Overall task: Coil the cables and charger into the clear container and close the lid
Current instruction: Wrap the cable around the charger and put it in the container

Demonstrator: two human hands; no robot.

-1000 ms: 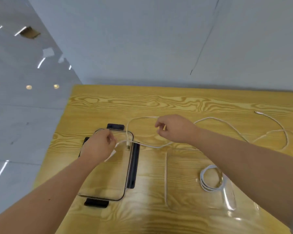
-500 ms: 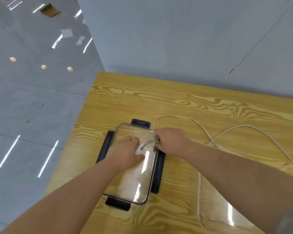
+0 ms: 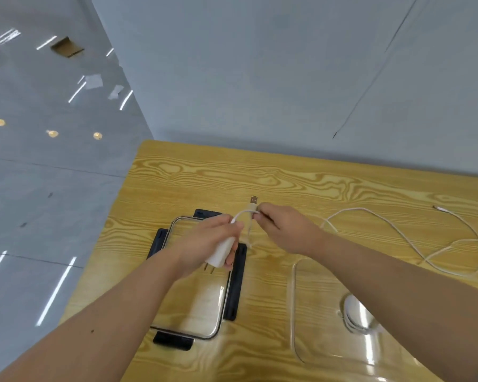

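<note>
My left hand [image 3: 204, 244] grips a white charger [image 3: 222, 250] above the clear lid [image 3: 199, 307] with black latches. Its two prongs point down toward the lid. My right hand [image 3: 284, 230] pinches a white cable [image 3: 414, 241] just below its USB plug [image 3: 254, 200], which sticks up. A short loop of that cable arcs between both hands. The rest of it trails right across the table. The clear container [image 3: 294, 299] stands at the lower right, with a coiled white cable [image 3: 352, 315] inside, partly hidden by my right forearm.
The wooden table [image 3: 260, 175] butts against a grey wall at the back. Its left edge drops to a glossy grey floor. The cable's far plug [image 3: 436, 208] lies at the right.
The charger has come up off the lid in my left hand. My right hand has slid along the cable to the USB plug end, now raised. The view shifted, showing the coil again.
</note>
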